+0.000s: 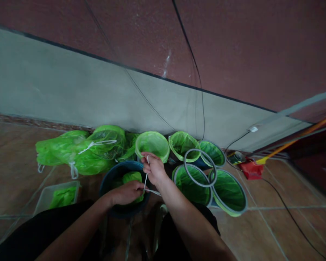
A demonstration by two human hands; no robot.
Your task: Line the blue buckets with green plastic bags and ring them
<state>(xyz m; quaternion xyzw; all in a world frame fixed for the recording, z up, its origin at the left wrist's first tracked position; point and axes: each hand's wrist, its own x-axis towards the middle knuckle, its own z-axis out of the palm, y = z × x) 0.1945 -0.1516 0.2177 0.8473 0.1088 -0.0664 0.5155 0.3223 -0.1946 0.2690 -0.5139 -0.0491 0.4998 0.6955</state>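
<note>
My left hand (126, 193) is closed over a bundle of green mesh (132, 177) lying in a dark round bucket (111, 177) on the floor between my knees. My right hand (153, 167) is pinched on a white cord (146, 181) that runs down from its fingers to the left hand and the mesh. The cord is pulled taut between the two hands. Both forearms reach in from the bottom of the view.
Several round green mesh baskets (152, 144) with grey rims stand behind and to the right, one loose grey ring (199, 167) lying on them. Green bags (78, 150) lie left by the wall. A clear tub (47, 195) holds green mesh. Cables, a red dustpan (251, 169) at right.
</note>
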